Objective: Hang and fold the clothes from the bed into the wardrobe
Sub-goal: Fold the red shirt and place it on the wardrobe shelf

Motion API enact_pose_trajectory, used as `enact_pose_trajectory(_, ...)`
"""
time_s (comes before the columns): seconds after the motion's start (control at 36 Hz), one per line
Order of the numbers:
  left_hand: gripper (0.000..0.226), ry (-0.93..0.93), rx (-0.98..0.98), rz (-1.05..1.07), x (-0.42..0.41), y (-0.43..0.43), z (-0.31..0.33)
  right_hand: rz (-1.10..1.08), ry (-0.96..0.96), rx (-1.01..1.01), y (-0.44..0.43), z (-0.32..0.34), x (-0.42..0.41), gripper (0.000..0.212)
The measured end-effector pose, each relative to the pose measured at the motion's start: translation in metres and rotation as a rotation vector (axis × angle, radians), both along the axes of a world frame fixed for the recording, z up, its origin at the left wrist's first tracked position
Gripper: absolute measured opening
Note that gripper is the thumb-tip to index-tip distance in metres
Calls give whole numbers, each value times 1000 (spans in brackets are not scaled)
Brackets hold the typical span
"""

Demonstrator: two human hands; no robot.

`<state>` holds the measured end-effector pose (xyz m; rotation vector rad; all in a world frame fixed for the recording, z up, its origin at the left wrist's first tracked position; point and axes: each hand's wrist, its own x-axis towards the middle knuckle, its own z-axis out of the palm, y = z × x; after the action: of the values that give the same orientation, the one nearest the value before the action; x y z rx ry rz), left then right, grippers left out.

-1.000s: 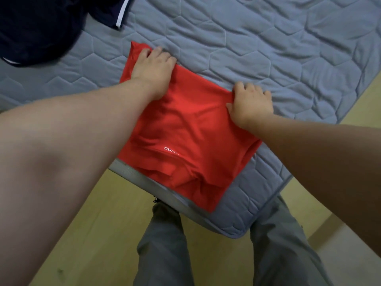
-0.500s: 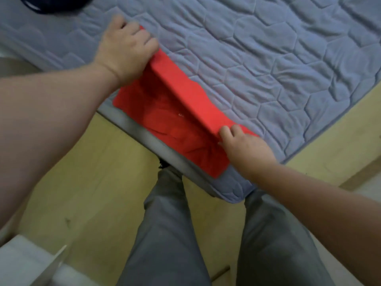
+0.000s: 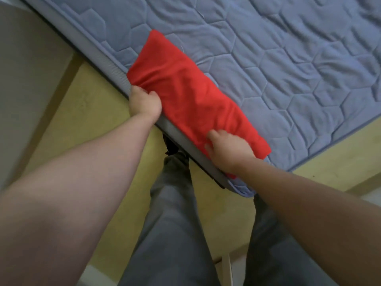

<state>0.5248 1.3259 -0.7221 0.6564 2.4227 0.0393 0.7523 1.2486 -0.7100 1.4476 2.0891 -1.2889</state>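
The red garment [image 3: 191, 93], folded into a long strip, lies on the bed [image 3: 288, 58] along its near edge, its long axis running upper left to lower right. The left hand [image 3: 145, 104] grips the strip's left end with curled fingers. The right hand [image 3: 226, 149] curls its fingers into the cloth near the other end.

Both bare forearms reached forward to the near edge of the bed [image 3: 288, 58]. The left hand [image 3: 145, 104] gripped the left end of the folded red garment [image 3: 191, 93]. The right hand [image 3: 228, 149] curled its fingers on the cloth near the bed's corner.
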Motion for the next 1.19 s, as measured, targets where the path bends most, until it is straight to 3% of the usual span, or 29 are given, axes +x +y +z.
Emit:
enact_pose_trajectory(0.06,33,-83,135,260,11,6,-5,-189,27,197,13,0,0,23)
enact_pose_trajectory(0.11,41,-197,240,460,14,12,-12,-313,-64,266,24,-5,4,37)
enact_pose_trajectory(0.22,38,-446,140,771,7,17,-27,-321,-291,-38,33,-22,26,70)
enact_pose_trajectory(0.36,55,-533,-1,700,-3,16,-38,-304,-412,-96,29,-35,45,93)
enact_pose_trajectory(0.47,44,-527,28,710,-12,18,-39,-429,-337,-257,13,-41,56,100)
enact_pose_trajectory(0.58,38,-477,64,701,-15,14,-46,-292,-446,-227,4,-45,58,101)
enact_pose_trajectory(0.67,45,-405,138,676,-9,8,-47,-198,-570,-198,14,-48,50,106)
enact_pose_trajectory(0.72,54,-383,198,699,-1,1,-44,-248,-598,-288,30,-48,41,113)
enact_pose_trajectory(0.83,56,-511,226,803,25,-21,-38,-364,-527,-407,69,-41,20,128)
enact_pose_trajectory(1.0,38,-549,72,830,67,-67,-33,-553,-93,-317,114,-39,-18,90)
enact_pose_trajectory(1.11,41,-602,47,866,85,-78,-27,-626,-5,-423,128,-33,-29,67)
enact_pose_trajectory(1.19,42,-720,65,915,90,-75,-20,-603,38,-639,131,-20,-33,47)
